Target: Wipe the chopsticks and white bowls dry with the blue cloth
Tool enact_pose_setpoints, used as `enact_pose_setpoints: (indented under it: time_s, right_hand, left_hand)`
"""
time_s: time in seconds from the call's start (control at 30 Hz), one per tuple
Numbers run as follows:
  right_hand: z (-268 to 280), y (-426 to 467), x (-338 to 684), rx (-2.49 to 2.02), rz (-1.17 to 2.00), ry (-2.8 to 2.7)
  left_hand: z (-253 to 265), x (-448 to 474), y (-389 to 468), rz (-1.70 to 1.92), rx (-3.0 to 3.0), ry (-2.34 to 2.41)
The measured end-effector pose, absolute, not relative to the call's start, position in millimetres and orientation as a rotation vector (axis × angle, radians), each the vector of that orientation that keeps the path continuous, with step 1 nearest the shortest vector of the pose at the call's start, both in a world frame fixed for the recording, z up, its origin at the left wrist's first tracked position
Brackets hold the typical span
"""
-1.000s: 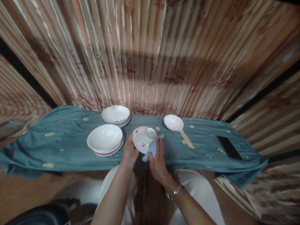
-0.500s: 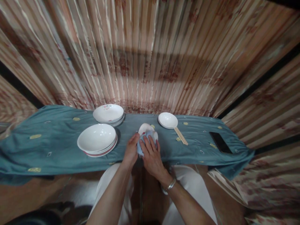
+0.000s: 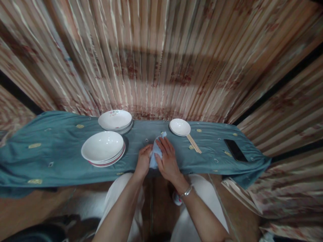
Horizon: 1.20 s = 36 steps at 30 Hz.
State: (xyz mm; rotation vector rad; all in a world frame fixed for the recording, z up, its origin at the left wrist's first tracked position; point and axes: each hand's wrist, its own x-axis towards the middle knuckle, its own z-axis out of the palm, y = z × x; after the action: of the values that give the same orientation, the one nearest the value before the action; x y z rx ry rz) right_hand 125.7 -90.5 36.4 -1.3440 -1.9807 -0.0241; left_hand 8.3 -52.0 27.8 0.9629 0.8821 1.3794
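Just above the table's front edge, a light blue cloth [image 3: 154, 160] is bunched between my hands. My left hand [image 3: 143, 160] is closed at the cloth's left side, its fingertips pressed in where I cannot see what they pinch. My right hand [image 3: 167, 160] lies over the right side, fingers bent around the cloth. The white piece with a red mark seen earlier is hidden behind cloth and fingers. A stack of small white dishes [image 3: 180, 127] stands beyond my right hand, with wooden chopsticks [image 3: 194, 144] beside it.
To the left are stacked white bowls [image 3: 102, 147] and, behind them, stacked floral plates [image 3: 115, 119]. A black phone [image 3: 235, 150] lies at the right on the teal tablecloth [image 3: 63, 151]. A pleated curtain [image 3: 151, 67] hangs behind the table.
The white piece with the red mark has gone from sight behind the cloth. My right hand has turned more upright and shifted slightly right, around the cloth.
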Motion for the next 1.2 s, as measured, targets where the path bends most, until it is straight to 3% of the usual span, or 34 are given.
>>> enact_pose_setpoints:
  time_s: [0.8,1.03,1.2]
  right_hand:
    - [13.4,-48.6,161.4,-1.326,0.969,-1.017]
    - [5.1,-52.6,150.9,-1.356,0.870,-0.926]
    - [-6.6,-59.7,143.3,-1.384,0.642,-1.181]
  left_hand:
    - [45.1,11.7,-57.3,1.347,0.525,0.845]
    - [50.6,8.6,-53.1,1.380,0.373,0.728]
    - [51.6,8.3,-47.1,1.398,0.255,0.727]
